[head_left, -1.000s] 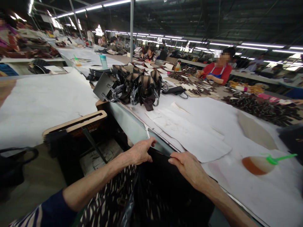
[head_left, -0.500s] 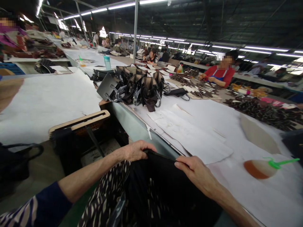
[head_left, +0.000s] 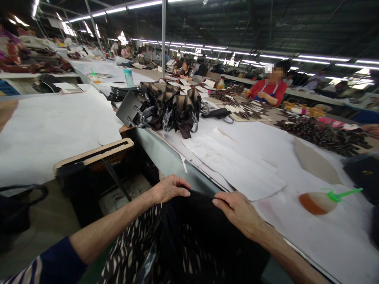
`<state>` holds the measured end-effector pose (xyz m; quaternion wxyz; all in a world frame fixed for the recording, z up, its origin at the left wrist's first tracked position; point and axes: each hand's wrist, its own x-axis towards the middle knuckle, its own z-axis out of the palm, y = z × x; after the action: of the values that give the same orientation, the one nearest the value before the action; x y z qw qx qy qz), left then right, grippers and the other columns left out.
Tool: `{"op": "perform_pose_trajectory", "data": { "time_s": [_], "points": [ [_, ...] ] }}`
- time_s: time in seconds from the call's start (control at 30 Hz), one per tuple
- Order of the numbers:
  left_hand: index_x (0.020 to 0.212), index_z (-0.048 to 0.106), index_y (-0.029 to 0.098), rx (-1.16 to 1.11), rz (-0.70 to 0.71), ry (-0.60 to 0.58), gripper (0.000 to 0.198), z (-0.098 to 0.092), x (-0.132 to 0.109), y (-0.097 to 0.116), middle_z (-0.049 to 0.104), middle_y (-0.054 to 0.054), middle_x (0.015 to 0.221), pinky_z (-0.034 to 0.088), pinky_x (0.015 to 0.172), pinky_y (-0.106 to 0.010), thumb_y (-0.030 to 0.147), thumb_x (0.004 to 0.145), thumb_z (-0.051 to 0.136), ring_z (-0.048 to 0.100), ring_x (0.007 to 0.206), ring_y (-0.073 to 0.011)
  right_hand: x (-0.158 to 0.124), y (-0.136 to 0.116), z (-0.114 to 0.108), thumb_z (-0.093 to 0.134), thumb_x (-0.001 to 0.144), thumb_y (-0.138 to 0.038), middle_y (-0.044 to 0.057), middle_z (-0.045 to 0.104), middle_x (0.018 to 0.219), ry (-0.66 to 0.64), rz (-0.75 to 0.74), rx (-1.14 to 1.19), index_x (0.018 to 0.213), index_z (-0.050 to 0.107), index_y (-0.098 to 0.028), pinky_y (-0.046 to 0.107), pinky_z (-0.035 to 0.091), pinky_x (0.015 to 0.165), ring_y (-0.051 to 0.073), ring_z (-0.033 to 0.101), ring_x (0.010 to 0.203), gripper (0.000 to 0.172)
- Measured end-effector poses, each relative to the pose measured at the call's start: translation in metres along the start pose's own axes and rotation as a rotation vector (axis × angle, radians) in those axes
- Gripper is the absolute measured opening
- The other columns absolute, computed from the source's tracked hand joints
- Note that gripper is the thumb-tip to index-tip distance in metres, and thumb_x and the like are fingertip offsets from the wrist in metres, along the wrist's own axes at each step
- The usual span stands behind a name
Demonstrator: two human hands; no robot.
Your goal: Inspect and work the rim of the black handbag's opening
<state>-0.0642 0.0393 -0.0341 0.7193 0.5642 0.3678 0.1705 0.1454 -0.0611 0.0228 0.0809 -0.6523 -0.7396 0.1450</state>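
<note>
Seen from a head-worn camera looking forward and down, a person sits at the edge of a long worktable [head_left: 177,157] in a large factory hall lit by rows of strip lights. Both bare forearms reach in from the bottom of the view. The left hand [head_left: 170,188] is closed, its fingers curled over the top edge of a piece of black fabric [head_left: 192,225]. The right hand [head_left: 237,211] is also closed, gripping the same edge a little further right, so the edge runs taut between the two hands. The fabric hangs down into the person's lap, just in front of the table edge, against patterned black-and-white clothing [head_left: 130,244]. On the table beyond the hands lie overlapping sheets of white paper [head_left: 237,165]. Near the right hand, on the paper, is a blurred clear cup [head_left: 316,202] with orange liquid and a green straw. Further back along the table stands a cluster of dark handbags [head_left: 168,110] with plastic-wrapped handles, and behind them a teal tumbler [head_left: 129,77]. To the right, well apart, a pile of dark straps [head_left: 325,136] covers the surface. A person in a red top and blue apron [head_left: 271,91] works across the table. Other workers sit in the far distance.
</note>
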Motion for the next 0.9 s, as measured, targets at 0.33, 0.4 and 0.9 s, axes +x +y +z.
{"op": "perform_pose_trajectory", "data": {
  "time_s": [0.33,0.4,0.9],
  "points": [
    [0.076,0.066,0.012,0.102,-0.020,0.053,0.022,0.005,0.002,0.004,0.063,0.000,0.065,0.041,0.056,-0.023,0.021,0.056,0.066,0.054,0.057,-0.0118,0.003,0.003,0.005,0.041,0.087,-0.030,-0.004,0.051,0.053,0.015,0.003,-0.040,0.062,0.054,-0.021,0.023,0.030,0.056,0.012,0.047,0.055,0.030],
    [0.075,0.066,0.012,0.115,-0.016,0.049,0.021,0.007,0.004,0.005,0.063,0.000,0.065,0.041,0.056,-0.023,0.021,0.056,0.065,0.053,0.057,-0.0120,0.003,0.005,0.006,0.041,0.088,-0.032,-0.003,0.055,0.056,0.021,0.015,-0.069,0.063,0.056,-0.021,0.024,0.031,0.057,0.013,0.049,0.056,0.030],
    [0.077,0.067,0.012,0.251,0.047,-0.012,0.020,0.020,0.002,0.015,0.063,-0.001,0.065,0.037,0.053,-0.022,0.017,0.061,0.056,0.052,0.057,-0.0122,0.013,-0.003,0.012,0.043,0.088,-0.028,-0.003,0.061,0.062,0.045,-0.126,-0.186,0.064,0.053,-0.020,0.023,0.028,0.056,0.012,0.054,0.061,0.027]
  ]
}}
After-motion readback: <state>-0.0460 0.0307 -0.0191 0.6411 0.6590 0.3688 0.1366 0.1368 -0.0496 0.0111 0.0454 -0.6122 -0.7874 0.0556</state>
